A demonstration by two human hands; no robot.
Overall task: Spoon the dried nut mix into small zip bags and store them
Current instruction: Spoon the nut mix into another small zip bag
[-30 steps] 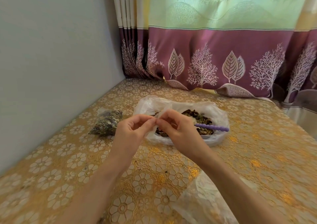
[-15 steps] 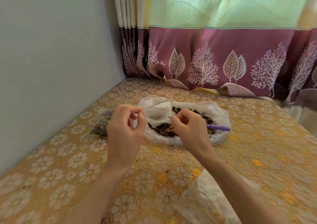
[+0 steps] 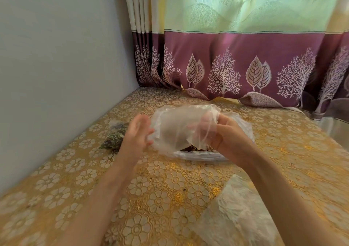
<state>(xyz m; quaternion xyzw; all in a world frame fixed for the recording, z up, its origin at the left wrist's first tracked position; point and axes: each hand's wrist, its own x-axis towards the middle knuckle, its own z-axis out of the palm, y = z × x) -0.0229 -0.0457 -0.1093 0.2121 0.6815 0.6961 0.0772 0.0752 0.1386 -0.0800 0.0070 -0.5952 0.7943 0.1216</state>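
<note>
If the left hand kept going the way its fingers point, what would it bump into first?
Most likely the clear plastic bag that the right hand holds up; the left hand is already at its edge, fingers pointing into it.

We see soft daylight glowing through the pale green upper panel of the patterned curtain (image 3: 245, 6), leaving the scene evenly bright with only faint shadows. The shiny gold floral cloth on the counter (image 3: 283, 151) catches warm glints toward the right. The left hand (image 3: 137, 132) is smeared by motion blur, its fingers (image 3: 140, 120) indistinct. Wide-angle distortion bends the plain grey wall (image 3: 56, 66) and stretches the forearms at the lower edge.
</note>
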